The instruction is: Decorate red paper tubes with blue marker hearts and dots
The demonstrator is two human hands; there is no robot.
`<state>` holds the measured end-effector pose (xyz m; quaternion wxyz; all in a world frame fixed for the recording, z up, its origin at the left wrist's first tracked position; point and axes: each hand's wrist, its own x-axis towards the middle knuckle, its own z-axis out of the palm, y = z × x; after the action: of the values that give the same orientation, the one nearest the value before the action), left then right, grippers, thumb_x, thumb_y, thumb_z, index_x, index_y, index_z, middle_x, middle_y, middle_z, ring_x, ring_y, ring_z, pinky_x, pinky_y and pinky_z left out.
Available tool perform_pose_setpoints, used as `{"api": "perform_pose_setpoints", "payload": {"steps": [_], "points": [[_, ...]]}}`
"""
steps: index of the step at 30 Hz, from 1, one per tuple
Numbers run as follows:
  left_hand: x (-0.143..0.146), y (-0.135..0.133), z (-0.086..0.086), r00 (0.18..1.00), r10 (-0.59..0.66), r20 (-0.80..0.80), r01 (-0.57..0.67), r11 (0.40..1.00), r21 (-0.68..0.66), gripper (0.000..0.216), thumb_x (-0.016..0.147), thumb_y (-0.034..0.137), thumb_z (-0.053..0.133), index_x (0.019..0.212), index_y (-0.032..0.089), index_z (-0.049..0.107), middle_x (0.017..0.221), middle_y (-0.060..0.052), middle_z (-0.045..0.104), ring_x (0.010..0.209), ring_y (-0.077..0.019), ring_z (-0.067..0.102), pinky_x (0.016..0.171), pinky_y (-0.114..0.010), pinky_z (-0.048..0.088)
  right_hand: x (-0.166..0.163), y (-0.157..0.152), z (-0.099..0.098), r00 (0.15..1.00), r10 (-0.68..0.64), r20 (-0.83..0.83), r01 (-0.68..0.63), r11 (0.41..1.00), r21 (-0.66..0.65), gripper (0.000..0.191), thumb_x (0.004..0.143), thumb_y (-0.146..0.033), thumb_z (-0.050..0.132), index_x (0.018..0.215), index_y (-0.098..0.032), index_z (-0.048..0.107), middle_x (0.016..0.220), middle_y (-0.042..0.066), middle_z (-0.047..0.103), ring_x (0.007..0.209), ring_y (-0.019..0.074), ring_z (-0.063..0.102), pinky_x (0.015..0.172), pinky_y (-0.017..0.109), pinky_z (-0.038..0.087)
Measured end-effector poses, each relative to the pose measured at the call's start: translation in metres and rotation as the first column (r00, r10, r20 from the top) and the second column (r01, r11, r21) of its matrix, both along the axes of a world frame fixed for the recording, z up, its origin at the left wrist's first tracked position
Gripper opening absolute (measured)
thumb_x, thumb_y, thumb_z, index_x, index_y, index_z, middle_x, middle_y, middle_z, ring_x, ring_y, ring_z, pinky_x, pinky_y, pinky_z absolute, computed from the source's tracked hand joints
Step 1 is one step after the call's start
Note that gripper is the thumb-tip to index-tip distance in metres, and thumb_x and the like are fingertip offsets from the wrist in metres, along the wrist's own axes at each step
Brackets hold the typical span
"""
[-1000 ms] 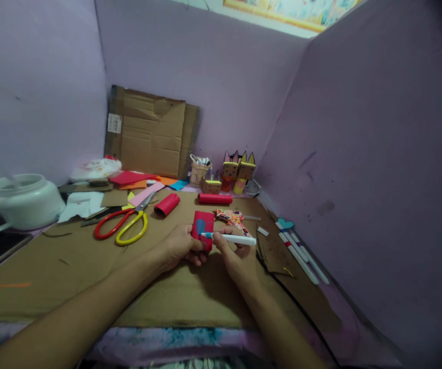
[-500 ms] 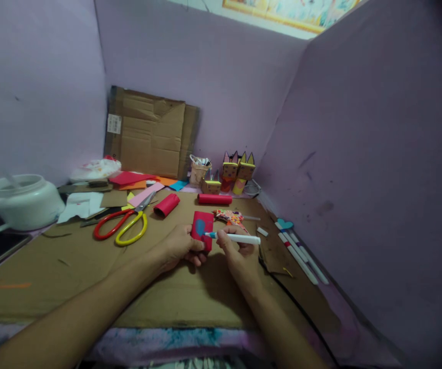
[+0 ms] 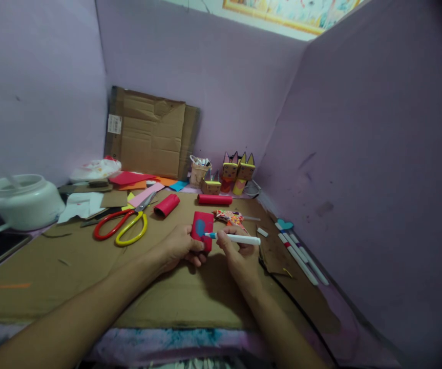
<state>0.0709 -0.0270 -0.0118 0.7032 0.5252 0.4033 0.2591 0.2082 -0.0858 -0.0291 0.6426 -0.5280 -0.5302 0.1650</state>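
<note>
The left hand (image 3: 178, 248) grips a red paper block (image 3: 202, 230) upright on the cardboard mat (image 3: 70, 266), while the right hand (image 3: 239, 256) pinches a white marker (image 3: 236, 239), its blue tip touching the block's face; scissors (image 3: 123, 223) lie nearby to the left.

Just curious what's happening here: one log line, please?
left hand: holds red folded paper | right hand: holds white marker, tip at the paper | scissors: lying apart

The left hand (image 3: 176, 248) hides the red block's (image 3: 202, 228) lower edge; the white pot (image 3: 24, 202) is cropped.
</note>
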Motion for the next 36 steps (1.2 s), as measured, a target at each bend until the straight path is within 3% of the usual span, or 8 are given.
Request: {"api": "perform_pose_setpoints", "payload": {"steps": [7, 16, 36], "points": [[-0.0002, -0.0008, 0.0018, 1.0, -0.01, 0.008, 0.01, 1.0, 0.007, 0.021, 0.058, 0.005, 0.06, 0.079, 0.009, 0.057, 0.063, -0.005, 0.066, 0.046, -0.0123, 0.059, 0.039, -0.019, 0.047, 0.0004, 0.0, 0.0001, 0.997, 0.002, 0.076, -0.003, 1.0, 0.01, 0.019, 0.078, -0.033, 0.062, 0.067, -0.018, 0.064, 0.058, 0.0, 0.06, 0.056, 0.0144, 0.054, 0.056, 0.026, 0.042], [0.0002, 0.0004, -0.0012, 1.0, 0.001, 0.0, -0.001, 1.0, -0.003, 0.016, 0.061, 0.005, 0.059, 0.075, 0.011, 0.056, 0.057, -0.002, 0.064, 0.044, -0.0121, 0.059, 0.038, -0.019, 0.047, 0.0017, -0.0001, -0.0007, 0.999, -0.051, 0.012, 0.05, 0.998, 0.045, 0.019, 0.079, -0.035, 0.062, 0.07, -0.018, 0.064, 0.064, 0.001, 0.063, 0.062, 0.0161, 0.058, 0.06, 0.028, 0.045], [-0.0005, 0.0003, -0.0038, 1.0, 0.001, 0.02, -0.001, 1.0, 0.004, 0.021, 0.059, 0.007, 0.066, 0.076, 0.012, 0.056, 0.056, -0.001, 0.062, 0.044, -0.0119, 0.059, 0.038, -0.019, 0.047, 0.0014, 0.0032, -0.0025, 0.998, -0.041, 0.052, 0.038, 0.998, 0.057, 0.015, 0.08, -0.033, 0.063, 0.076, -0.019, 0.068, 0.071, 0.003, 0.066, 0.068, 0.0179, 0.06, 0.065, 0.031, 0.046]]}}
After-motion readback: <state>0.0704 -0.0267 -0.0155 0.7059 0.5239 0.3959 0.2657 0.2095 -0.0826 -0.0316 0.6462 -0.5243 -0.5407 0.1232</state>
